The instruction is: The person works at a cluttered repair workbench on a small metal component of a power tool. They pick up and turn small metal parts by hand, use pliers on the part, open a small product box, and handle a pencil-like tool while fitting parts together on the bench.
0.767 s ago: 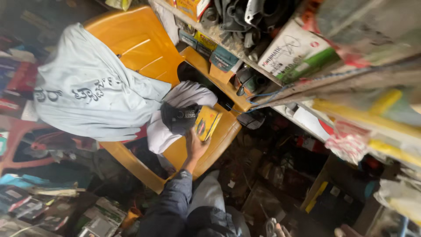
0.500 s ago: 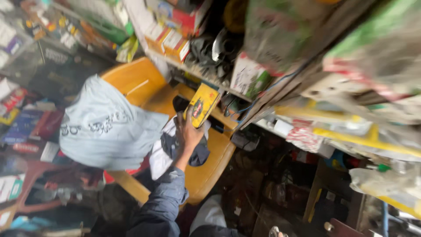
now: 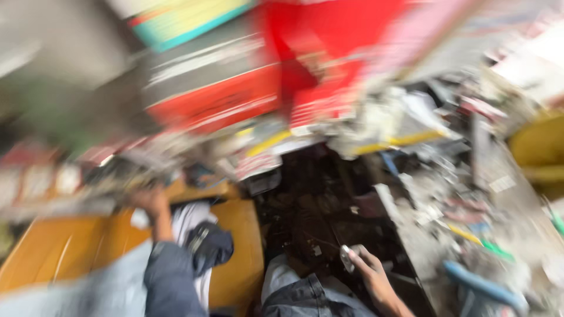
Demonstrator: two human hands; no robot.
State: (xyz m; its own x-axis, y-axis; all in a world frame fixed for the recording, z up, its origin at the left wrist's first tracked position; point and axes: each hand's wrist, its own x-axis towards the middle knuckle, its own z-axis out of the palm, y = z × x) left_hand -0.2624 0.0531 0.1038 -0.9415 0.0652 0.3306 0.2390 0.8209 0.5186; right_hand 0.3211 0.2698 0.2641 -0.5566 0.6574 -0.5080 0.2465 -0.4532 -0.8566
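The yellow packet seen earlier in the left hand [image 3: 151, 201] is gone from view; that hand now reaches toward the cluttered shelf edge [image 3: 194, 176], its fingers too blurred to judge. The right hand [image 3: 367, 267] curls its fingers around a small pale object [image 3: 346, 258], perhaps a phone, over the lap.

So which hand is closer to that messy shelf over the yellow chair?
The left hand. It reaches up past the yellow chair to the shelf. The right hand is low by the knee, holding a small pale thing too blurred to identify.
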